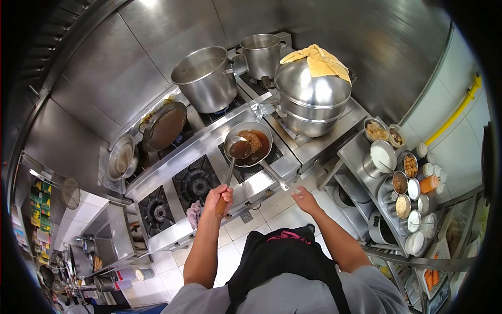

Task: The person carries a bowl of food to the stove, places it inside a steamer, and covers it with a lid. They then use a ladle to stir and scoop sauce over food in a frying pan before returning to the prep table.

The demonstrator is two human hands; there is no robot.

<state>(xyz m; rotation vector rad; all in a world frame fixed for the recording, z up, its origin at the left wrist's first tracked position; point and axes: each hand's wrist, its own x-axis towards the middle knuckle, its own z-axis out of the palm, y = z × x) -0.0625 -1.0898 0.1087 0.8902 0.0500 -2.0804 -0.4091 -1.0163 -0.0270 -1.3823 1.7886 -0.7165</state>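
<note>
My left hand (218,200) is closed around the wooden handle of a metal ladle (230,171). The ladle's bowl is inside a frying pan (252,126) on the front burner and holds brown liquid. Beside the bowl, a brown, grainy-looking piece of food (254,142) lies in dark sauce; its kind I cannot make out. The pan's handle (274,175) points toward me and to the right. Just beyond its end is my right hand (305,201), fingers apart, apparently not touching it.
A large pot (208,86), a smaller pot (260,62) and a domed steamer (314,99) topped by a yellow cloth (320,62) stand behind. A dark wok (166,126) is at left. On the right, a shelf (374,201) carries several ingredient bowls and bottles. A rag (194,213) hangs at the stove front.
</note>
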